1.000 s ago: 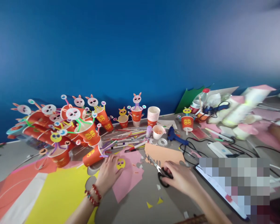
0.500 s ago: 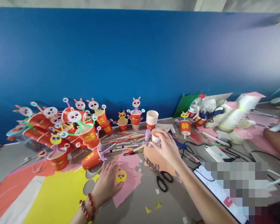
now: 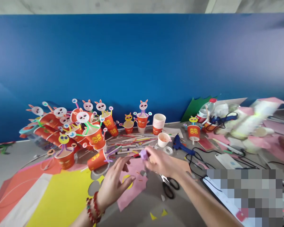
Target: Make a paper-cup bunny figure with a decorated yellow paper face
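Observation:
My right hand (image 3: 159, 162) grips a small purple glue stick (image 3: 144, 154) above the pink paper (image 3: 134, 192). My left hand (image 3: 115, 181) hovers open over the paper's left side, thumb and fingers apart. Under its thumb, the yellow paper face (image 3: 127, 181) is partly covered. Black-handled scissors (image 3: 169, 186) lie beneath my right wrist. Beyond my right hand stands a white paper cup (image 3: 164, 139) with small orange bits inside.
Several red cups with paper animal heads (image 3: 94, 137) crowd the left. Pens and sticks (image 3: 132, 138) lie at the back, near stacked cups (image 3: 159, 123). A blue glue gun (image 3: 182, 145) and cables are right, beside a phone (image 3: 224, 201). Yellow sheets (image 3: 59, 198) cover the front left.
My right hand has left the white cup and come nearer with the purple glue stick, which stood beside that cup. My left hand has lifted off the yellow face. The view has shifted slightly.

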`<state>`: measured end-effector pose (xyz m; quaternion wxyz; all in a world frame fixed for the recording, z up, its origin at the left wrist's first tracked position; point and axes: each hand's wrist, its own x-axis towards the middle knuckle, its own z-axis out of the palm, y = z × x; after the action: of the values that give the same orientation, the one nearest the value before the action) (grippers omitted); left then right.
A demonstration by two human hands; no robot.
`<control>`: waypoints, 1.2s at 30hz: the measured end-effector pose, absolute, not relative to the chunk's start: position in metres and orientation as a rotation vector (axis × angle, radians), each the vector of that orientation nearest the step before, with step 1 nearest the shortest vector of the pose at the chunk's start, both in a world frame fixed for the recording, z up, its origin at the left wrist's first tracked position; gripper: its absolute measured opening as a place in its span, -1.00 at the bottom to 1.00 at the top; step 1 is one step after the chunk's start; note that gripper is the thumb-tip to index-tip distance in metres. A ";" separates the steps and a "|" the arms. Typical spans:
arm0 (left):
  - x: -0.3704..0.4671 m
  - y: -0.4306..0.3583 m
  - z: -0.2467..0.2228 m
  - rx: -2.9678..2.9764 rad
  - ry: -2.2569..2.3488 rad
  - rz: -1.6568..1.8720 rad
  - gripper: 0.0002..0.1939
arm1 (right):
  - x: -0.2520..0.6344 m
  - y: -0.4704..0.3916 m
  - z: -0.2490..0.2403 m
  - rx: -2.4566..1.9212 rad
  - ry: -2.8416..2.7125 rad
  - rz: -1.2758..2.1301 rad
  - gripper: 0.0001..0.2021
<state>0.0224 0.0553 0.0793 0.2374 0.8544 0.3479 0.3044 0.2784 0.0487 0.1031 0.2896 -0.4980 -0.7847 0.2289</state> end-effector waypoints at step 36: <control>0.116 0.108 0.042 2.480 1.008 0.375 -0.74 | 0.254 -0.053 0.018 -1.464 -1.348 0.976 -0.73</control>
<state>0.1158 0.1077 0.0419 0.2175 0.8954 0.3641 0.1354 0.2537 -0.0525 0.0182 0.4462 -0.5909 -0.5445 0.3940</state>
